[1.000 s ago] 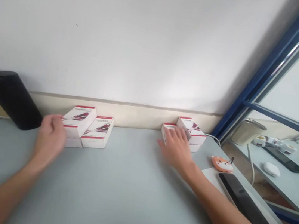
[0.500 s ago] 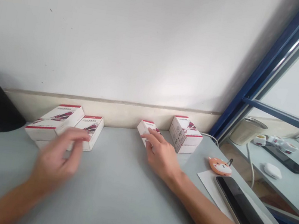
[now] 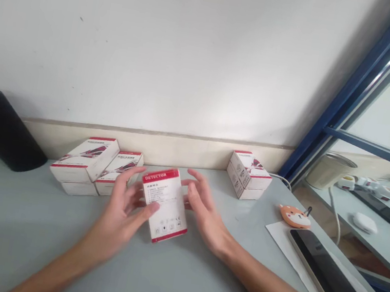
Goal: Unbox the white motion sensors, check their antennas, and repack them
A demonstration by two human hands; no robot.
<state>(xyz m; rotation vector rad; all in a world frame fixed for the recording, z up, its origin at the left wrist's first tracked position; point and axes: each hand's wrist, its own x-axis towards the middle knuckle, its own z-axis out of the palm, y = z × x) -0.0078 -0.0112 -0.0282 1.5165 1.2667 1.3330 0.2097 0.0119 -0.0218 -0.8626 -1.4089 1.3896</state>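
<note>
A white carton with a red "DETECTOR" band (image 3: 165, 205) is positioned between the person's two hands, above or on the grey tabletop (image 3: 20, 222), with its printed face toward the camera and its long axis slightly tilted. Whether its lower end touches the tabletop cannot be determined. The left hand (image 3: 119, 218) is open with fingers spread, and its thumb (image 3: 150, 210) overlaps the carton's left edge. The right hand (image 3: 206, 217) is also open and curved, with its fingers (image 3: 193, 190) just beside the carton's right edge. Whether either hand is gripping the carton cannot be determined. Behind the left hand are three white-and-red cartons: one (image 3: 85, 159) rests at an angle on another (image 3: 79, 188), with a third (image 3: 119, 168) beside them. A further stack of two cartons (image 3: 248, 175) stands near the wall, right of the hands. Farther right, an orange fox-shaped ornament (image 3: 294, 216) sits beside a black tablet (image 3: 338, 284) lying on white paper (image 3: 286, 247).
</note>
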